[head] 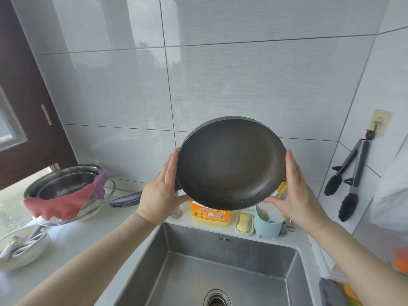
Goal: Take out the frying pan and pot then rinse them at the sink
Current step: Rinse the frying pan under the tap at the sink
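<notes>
Both palms, left hand [162,191] and right hand [295,191], clamp the round black non-stick frying pan [230,164] by its rim above the stainless steel sink [220,272]; tilt steadily so water drains inside.

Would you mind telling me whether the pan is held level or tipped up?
Tipped up: the pan faces the camera, its dark inside showing, held by the rim between left hand and right hand.

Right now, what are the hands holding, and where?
Both hands, left and right, hold the pan by opposite sides of its rim, above the sink.
</notes>
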